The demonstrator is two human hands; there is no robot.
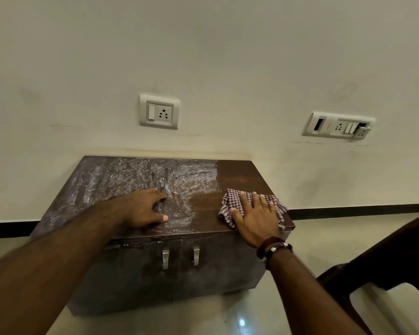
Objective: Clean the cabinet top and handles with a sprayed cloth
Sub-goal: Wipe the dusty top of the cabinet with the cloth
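Wiping leftward is your job: your right hand [254, 217], fingers spread, presses the cloth [230, 204] flat on the clean right end of the cabinet top [237, 174]. Overlap strokes into the white film (left hand [140, 209] flat, fingers loosely together, braces there); the handles [165, 258] look untouched.

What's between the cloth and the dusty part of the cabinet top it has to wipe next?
Only the left hand, resting flat on the dusty patch left of the checked cloth. The right hand presses the cloth on the clean right side of the cabinet top. Nothing else lies on the top.
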